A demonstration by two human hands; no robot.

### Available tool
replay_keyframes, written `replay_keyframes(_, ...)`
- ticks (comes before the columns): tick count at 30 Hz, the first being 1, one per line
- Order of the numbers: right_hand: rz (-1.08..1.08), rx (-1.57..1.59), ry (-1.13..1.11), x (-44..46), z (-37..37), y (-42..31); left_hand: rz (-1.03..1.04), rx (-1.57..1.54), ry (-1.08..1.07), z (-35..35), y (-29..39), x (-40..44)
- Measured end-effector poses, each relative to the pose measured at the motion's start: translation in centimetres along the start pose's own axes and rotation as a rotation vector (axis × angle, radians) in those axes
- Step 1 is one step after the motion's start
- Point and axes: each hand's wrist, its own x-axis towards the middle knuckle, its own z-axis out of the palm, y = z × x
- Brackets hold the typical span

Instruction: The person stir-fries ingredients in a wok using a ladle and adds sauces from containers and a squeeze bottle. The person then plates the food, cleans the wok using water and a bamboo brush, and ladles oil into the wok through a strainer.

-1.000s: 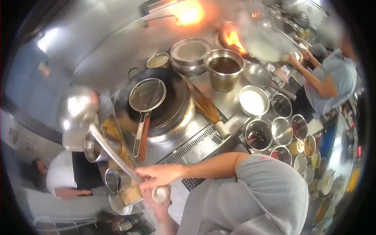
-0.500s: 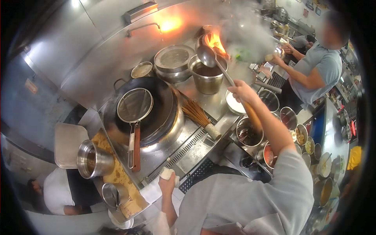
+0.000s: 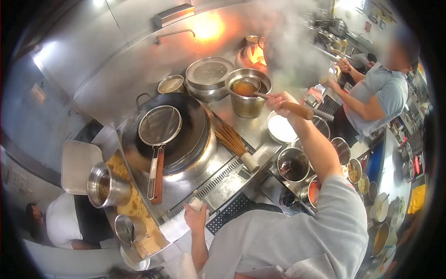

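My right hand (image 3: 281, 102) is wrapped round the handle of a ladle (image 3: 298, 110). The ladle's bowl sits in the mouth of a deep steel pot (image 3: 247, 108) and holds orange-brown liquid. Low in the middle, my left hand (image 3: 195, 217) grips a folded white cloth (image 3: 195, 203) at the front edge of the stove. Between the hands lies a bamboo wok brush (image 3: 232, 142). A round mesh strainer (image 3: 160, 125) rests across the large black wok (image 3: 197, 121) to the left.
A lidded-looking steel pot (image 3: 209, 90) and a small pot (image 3: 170, 84) stand behind the wok. Flames (image 3: 257, 55) and steam rise at the back. A co-worker (image 3: 374, 93) holds utensils at right. Another person (image 3: 62, 221) bends at lower left. Several ingredient containers (image 3: 293, 163) line the right.
My right hand has lowered the ladle, its bowl going from above the steel pot down into it and now holding liquid. My left hand still grips the cloth. The flames at the back are smaller.
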Motion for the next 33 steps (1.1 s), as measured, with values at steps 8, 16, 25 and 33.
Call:
replay_keyframes(8,0.009,0.134,-0.052,-3.0,4.7,0.3,-0.023,-0.041,-0.023,0.2,-1.2,0.2)
replay_keyframes(16,0.067,0.106,-0.044,-4.4,11.4,3.2,-0.069,-0.087,-0.224,-0.9,-0.2,0.0)
replay_keyframes(25,0.306,0.202,-0.068,0.4,13.0,12.0,0.081,-0.197,-0.104,-0.4,-2.9,0.1)
replay_keyframes(33,0.164,-0.619,0.113,4.6,9.1,20.1,0.129,-0.207,-0.15,-2.0,-4.3,0.0)
